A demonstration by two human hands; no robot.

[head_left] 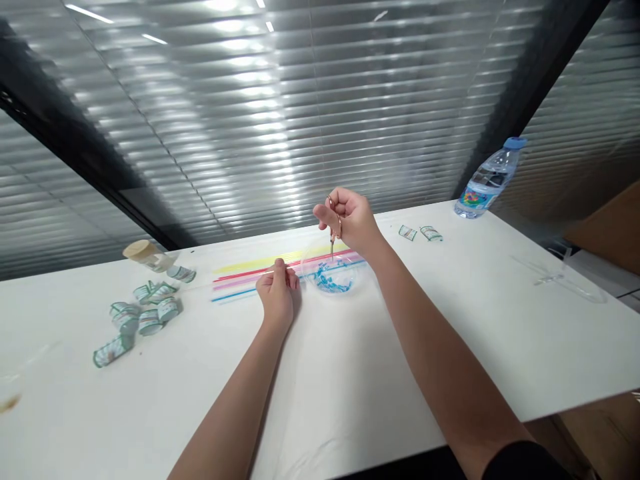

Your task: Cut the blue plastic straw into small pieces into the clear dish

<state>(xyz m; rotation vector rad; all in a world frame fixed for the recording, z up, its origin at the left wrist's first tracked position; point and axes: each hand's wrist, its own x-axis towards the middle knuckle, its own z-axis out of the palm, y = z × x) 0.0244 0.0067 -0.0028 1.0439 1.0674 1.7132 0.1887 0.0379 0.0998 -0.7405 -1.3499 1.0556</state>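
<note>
My right hand has its fingers in the rose-gold handles of small scissors, blades pointing down over a clear bowl. Small blue pieces lie in the bowl. Just left of the bowl, my left hand is closed in a pinch around a thin, pale straw-like stick, whose colour I cannot make out well. Long thin sticks in yellow, red, pink and blue lie side by side on the table behind my left hand and the bowl.
Several curled printed labels lie to the left near a jar with a tan lid. Two flatter labels are at the right rear. A water bottle stands by the far edge; a clear plastic item lies right.
</note>
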